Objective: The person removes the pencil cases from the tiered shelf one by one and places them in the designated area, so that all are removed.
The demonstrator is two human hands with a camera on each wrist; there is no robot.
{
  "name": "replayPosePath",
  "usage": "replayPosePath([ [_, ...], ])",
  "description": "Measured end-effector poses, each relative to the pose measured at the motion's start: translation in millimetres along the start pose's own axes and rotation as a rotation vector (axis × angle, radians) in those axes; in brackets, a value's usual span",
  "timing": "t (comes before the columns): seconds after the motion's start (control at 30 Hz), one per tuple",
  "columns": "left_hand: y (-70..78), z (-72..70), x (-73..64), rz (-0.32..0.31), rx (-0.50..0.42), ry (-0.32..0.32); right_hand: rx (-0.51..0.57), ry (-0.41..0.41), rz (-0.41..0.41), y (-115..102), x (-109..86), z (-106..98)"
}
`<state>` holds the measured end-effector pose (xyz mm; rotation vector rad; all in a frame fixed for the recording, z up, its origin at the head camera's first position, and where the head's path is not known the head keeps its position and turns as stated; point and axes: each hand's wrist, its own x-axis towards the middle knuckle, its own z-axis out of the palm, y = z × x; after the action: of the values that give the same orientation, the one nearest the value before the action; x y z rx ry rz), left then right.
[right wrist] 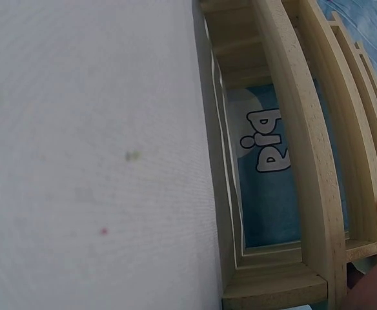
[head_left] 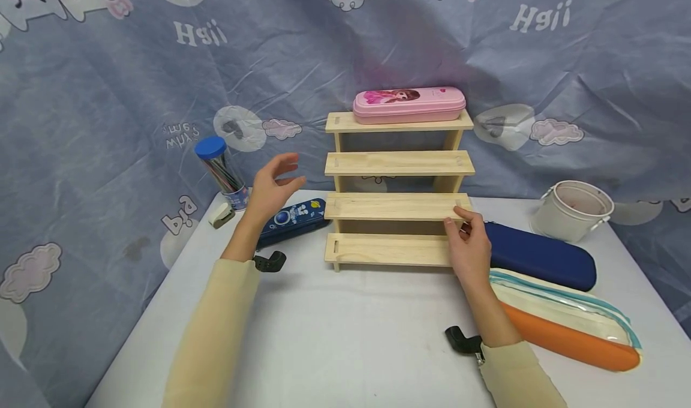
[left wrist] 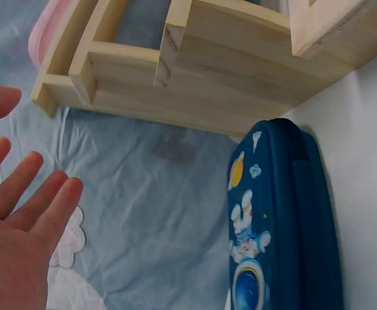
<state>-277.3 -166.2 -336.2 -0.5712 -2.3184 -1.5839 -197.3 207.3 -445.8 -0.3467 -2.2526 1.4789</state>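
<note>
right hand (head_left: 471, 251) holds one wooden rack (head_left: 399, 164) (four shelves (head_left: 385, 206), one pink case (head_left: 410, 111))

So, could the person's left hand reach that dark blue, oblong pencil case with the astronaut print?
Probably yes: the left hand is empty and nearby, and nothing shows between it and the astronaut pencil case, lying beside the pale wooden tiered shelf.

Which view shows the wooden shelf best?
The head view: all four tiers of the wooden shelf face the camera, though the right hand covers a bit. Left wrist shows mainly one side, cropped; right wrist shows slanted tiers, also cropped.
</note>
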Motion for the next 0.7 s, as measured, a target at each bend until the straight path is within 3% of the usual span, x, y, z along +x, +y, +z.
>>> replayPosePath([
  [0.33, 12.3, 7.0, 24.0, -0.024, 0.025, -0.016, 0.006, -0.007, 0.004, 0, -0.6, 0],
  [0.53, 29.3, 14.5, 33.5, 0.031, 0.005, 0.011, 0.011, -0.004, 0.017, -2, -0.6, -1],
  [0.7, 17.7, 24.1, 47.8, 0.022, -0.005, 0.027, 0.011, -0.013, 0.022, -3, -0.8, -3],
])
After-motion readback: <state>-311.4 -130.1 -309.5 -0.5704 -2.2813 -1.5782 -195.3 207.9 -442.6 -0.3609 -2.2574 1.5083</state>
